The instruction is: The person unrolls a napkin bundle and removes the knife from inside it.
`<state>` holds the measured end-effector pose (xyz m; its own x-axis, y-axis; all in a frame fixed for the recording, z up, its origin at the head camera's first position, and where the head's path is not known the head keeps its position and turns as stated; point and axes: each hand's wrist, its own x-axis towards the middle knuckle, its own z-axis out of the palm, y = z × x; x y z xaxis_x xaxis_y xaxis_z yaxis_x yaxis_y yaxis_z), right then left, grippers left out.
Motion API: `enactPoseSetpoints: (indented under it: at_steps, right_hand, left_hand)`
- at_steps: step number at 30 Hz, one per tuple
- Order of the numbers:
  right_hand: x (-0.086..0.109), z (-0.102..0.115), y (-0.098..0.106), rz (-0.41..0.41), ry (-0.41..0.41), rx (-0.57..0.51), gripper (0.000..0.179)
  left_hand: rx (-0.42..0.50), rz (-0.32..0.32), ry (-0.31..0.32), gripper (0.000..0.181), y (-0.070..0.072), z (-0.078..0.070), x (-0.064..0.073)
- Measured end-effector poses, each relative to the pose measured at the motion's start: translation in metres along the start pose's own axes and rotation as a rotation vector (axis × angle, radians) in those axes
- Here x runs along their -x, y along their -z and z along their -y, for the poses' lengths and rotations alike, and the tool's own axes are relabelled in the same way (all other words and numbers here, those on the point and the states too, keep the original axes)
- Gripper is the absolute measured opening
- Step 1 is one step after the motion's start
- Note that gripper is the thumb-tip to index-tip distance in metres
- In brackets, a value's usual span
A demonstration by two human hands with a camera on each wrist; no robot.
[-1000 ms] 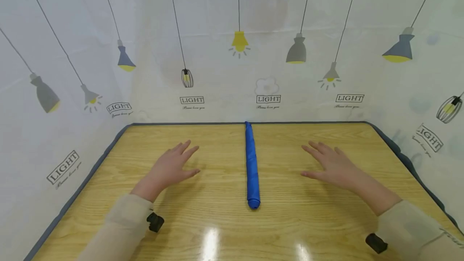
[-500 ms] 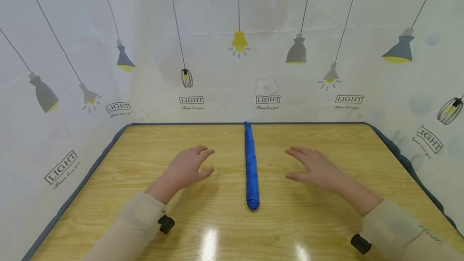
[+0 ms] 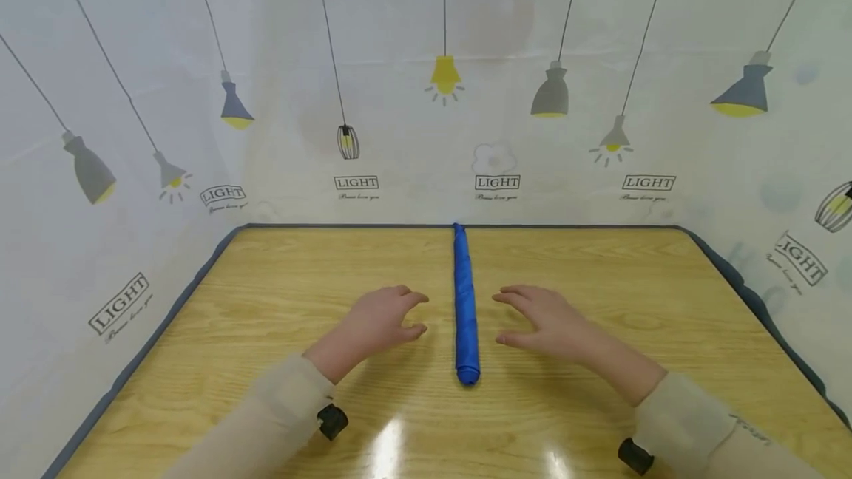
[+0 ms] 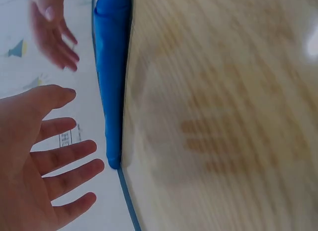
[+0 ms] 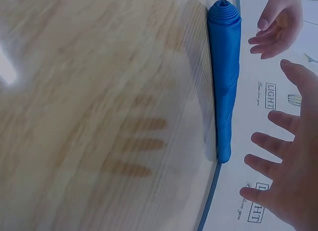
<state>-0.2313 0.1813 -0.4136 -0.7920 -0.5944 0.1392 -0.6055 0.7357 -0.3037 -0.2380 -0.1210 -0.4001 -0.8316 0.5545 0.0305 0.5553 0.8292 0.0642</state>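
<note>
Fingers (image 4: 67, 155) either side of blue roll (image 3: 465, 301).

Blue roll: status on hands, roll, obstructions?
Left hand and right hand open, holding nothing. Blue roll lying on table between them. Nothing seen in the way.

Slim blue fabric roll (image 3: 466, 301), closely wound, lying on wooden table (image 3: 220, 316), far end at back edge
</note>
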Motion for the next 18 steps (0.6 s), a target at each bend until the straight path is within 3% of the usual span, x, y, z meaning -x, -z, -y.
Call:
enactPoseSetpoints:
  at_steps: [6,14,18]
  right_hand:
    - [-0.01,0.013,-0.003,0.028,0.014,-0.012,0.061]
    - [-0.015,0.024,-0.014,0.118,0.005,-0.088,0.055]
    - [-0.014,0.027,-0.022,0.127,0.031,-0.099,0.056]
  left_hand:
    - [-0.015,0.003,-0.035,0.043,-0.008,-0.015,-0.006]
    - [-0.048,0.073,-0.082,0.047,-0.019,-0.029,-0.013]
    - [-0.045,0.097,-0.102,0.049,-0.025,-0.033,-0.014]
